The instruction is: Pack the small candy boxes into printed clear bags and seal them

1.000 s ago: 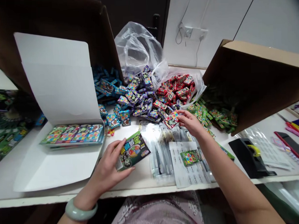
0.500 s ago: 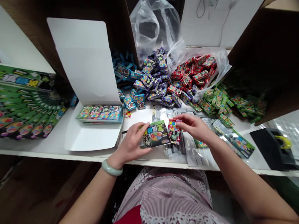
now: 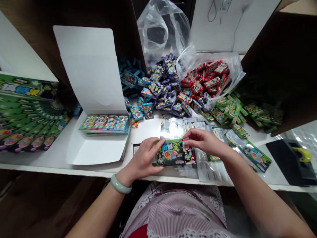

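At the far left, fanned green display boxes (image 3: 23,116) sit close to the near edge of the worktop (image 3: 45,158). Beside them an open white carton (image 3: 97,149) fills the near-left room. A narrow bare strip separates it from the left hand (image 3: 143,161), which is curled around a green printed pack (image 3: 170,152) at the near edge with the wrist bent inward. The right hand (image 3: 204,141) pinches a small red packet (image 3: 189,155) against the pack's right end, forearm angling in from the near right. Clear sleeves (image 3: 209,167) and a tape dispenser (image 3: 292,159) crowd the right.
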A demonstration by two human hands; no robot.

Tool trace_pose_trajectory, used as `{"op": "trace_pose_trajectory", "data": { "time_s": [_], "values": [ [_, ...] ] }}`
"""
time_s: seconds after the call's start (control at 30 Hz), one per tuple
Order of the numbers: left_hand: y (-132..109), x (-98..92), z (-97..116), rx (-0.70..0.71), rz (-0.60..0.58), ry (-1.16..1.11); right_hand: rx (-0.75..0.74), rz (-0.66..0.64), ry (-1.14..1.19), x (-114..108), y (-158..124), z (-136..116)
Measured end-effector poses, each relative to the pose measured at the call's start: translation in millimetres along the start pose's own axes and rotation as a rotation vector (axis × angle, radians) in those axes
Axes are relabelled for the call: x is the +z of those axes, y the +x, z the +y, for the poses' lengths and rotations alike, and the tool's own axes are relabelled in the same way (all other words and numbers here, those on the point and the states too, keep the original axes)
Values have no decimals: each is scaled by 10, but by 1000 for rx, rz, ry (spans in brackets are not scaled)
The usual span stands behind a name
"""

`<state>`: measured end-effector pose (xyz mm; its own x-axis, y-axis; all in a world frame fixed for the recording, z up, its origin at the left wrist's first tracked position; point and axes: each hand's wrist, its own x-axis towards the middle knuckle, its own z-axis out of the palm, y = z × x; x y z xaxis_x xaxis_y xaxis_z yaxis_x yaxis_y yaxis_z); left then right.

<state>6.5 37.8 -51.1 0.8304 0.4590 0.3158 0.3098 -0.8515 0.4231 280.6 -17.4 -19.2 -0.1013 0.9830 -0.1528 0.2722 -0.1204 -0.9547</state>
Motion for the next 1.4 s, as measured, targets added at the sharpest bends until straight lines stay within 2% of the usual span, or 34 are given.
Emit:
{"op": "trace_pose_trajectory", "data": {
  "time_s": [0.1, 0.2, 0.27, 0.33, 0.4, 0.43, 0.47, 0.53, 0.57, 0.63, 0.7, 0.8, 0.9, 0.97, 1.1, 1.2, 1.3, 1.4],
  "values": [
    [15, 8, 5, -30, 38, 14, -10, 213, -11, 87, 24, 40],
    [8, -2, -16, -72, 109, 50, -153, 357, -189, 221, -77, 42],
    [10, -11, -18, -82, 132, 54, -234, 333, -329, 317, -170, 27],
    [23, -16, -4, -76, 109, 35, -257, 213, -391, 353, -196, 15],
    [39, -22, 10, -71, 86, 22, -250, 93, -383, 271, -89, 19],
    [43, -28, 11, -76, 85, 23, -230, 108, -383, 181, 18, 30],
    [45, -36, 7, -86, 90, 29, -205, 167, -384, 66, 154, 48],
    [37, -58, -10, -112, 109, 46, -104, 435, -471, -187, 477, 100],
    [30, -71, -19, -122, 113, 51, -85, 487, -496, -301, 641, 133],
    [16, -91, -29, -126, 108, 57, -70, 517, -523, -460, 925, 207],
    [4, -101, -30, -122, 104, 63, -69, 505, -515, -530, 1112, 283],
    [-13, -106, -37, -136, 111, 69, -66, 546, -477, -570, 1200, 381],
    [-32, -117, -76, -150, 115, 68, -92, 597, -387, -633, 1107, 425],
    [-42, -130, -111, -159, 114, 63, -125, 585, -308, -666, 973, 417],
    [-42, -156, -143, -193, 137, 37, -240, 474, -222, -617, 633, 390],
    [-27, -173, -115, -214, 201, 6, -351, 343, -425, -528, 438, 440],
    [-32, -184, -79, -222, 208, -4, -368, 165, -650, -471, 316, 529],
    [-67, -193, -59, -220, 192, 4, -325, 148, -692, -439, 208, 556]
  ]
}}
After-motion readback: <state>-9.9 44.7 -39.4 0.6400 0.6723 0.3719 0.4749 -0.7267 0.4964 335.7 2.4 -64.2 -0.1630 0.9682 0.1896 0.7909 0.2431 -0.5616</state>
